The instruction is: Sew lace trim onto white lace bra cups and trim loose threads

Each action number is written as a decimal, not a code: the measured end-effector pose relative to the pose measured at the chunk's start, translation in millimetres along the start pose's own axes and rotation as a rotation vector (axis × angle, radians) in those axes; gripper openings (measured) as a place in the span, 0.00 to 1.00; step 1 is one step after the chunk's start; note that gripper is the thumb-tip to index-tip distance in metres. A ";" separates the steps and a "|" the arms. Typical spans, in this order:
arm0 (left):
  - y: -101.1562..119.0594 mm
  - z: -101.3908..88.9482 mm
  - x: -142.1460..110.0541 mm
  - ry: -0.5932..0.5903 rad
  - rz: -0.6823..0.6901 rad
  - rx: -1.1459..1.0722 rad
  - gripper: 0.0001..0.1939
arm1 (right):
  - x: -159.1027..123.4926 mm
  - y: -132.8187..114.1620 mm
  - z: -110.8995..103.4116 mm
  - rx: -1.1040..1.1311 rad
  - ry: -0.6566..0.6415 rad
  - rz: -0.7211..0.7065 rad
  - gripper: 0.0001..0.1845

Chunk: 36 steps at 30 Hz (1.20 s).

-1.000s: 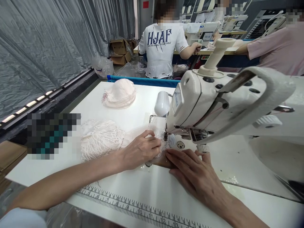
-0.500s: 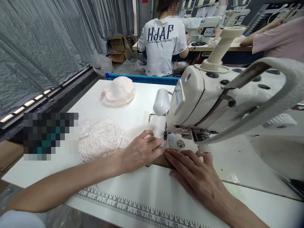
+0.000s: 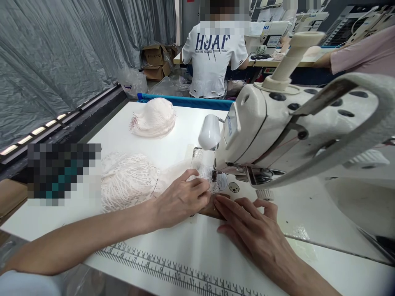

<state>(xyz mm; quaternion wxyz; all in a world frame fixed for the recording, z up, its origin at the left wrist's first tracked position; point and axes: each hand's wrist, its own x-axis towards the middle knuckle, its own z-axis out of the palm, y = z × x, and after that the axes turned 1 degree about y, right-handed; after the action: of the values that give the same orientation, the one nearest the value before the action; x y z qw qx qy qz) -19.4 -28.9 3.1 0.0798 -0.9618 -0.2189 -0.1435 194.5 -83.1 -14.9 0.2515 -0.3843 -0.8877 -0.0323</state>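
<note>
My left hand (image 3: 185, 197) is closed, its fingers curled onto the edge of a pale pink lace piece (image 3: 131, 181) just left of the presser foot (image 3: 214, 176). The lace spreads leftward over the white table, and a sheer strip of it runs under the foot of the white sewing machine (image 3: 247, 123). My right hand (image 3: 256, 230) lies with fingers stretched out and fairly flat, tips just in front of the foot beside the lace edge. A brownish flat patch (image 3: 211, 209) shows between my hands. My left thumb is hidden.
A rounded pale pink fabric piece (image 3: 156, 117) lies farther back on the table (image 3: 185, 123). A printed ruler scale (image 3: 173, 271) runs along the front edge. A person in a white shirt (image 3: 212, 61) sits ahead; a pink sleeve (image 3: 364, 53) shows at right. Cardboard boxes (image 3: 154, 61) stand behind.
My hands stay almost in place at the presser foot, with the lace barely shifted. The view has tilted slightly. The person ahead has moved a little to the right.
</note>
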 end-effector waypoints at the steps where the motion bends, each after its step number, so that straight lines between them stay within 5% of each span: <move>1: -0.5 -1.0 0.3 -0.005 0.000 -0.006 0.10 | 0.4 -0.1 -0.3 0.001 0.001 -0.002 0.16; 18: -20.4 8.9 2.8 -0.005 -0.038 0.019 0.11 | 5.0 -0.2 6.8 -0.044 0.007 0.005 0.23; 25: -8.2 7.8 2.4 -0.038 -0.080 0.081 0.10 | 5.2 2.4 8.8 -0.069 -0.041 0.015 0.20; 32: -37.9 -3.0 30.6 -0.251 -0.466 -0.099 0.08 | 6.3 1.6 6.3 0.023 0.022 0.057 0.16; 36: -58.9 -3.1 48.1 -0.339 -0.520 -0.099 0.05 | 5.0 3.5 4.8 0.074 0.055 0.112 0.13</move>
<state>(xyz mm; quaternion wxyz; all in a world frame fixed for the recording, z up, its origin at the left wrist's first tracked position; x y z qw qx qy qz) -4.7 42.0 26.4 -0.0443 -0.8864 -0.4607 -0.0070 192.0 -76.1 -17.2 0.2912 -0.4227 -0.8582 0.0040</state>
